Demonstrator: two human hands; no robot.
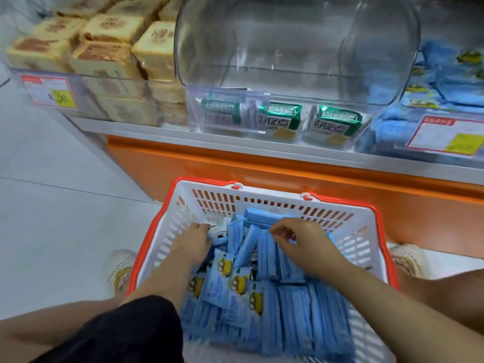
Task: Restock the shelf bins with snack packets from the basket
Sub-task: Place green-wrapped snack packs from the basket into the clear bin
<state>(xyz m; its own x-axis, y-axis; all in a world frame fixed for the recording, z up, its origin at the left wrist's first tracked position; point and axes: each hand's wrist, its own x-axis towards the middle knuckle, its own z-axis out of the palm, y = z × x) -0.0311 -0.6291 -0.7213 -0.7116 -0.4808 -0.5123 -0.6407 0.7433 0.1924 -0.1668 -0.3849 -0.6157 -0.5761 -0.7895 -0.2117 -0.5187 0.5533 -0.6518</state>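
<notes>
A white basket [348,224] with an orange rim sits on the floor in front of me, full of blue snack packets [296,307]. My left hand [193,242] reaches into its far left corner, fingers curled round a white-edged packet [218,227]. My right hand [301,244] is over the upright blue packets in the middle, fingers bent and pinching their tops. Above, a clear shelf bin [227,111] with its lid [296,45] raised holds a few green packets [337,121].
Left bin holds stacked tan cake packs [104,56] with a price tag [49,91]. Right bin holds blue packets [450,82] like those in the basket. An orange shelf base [235,169] runs behind the basket. My knees and shoes flank it on the pale floor.
</notes>
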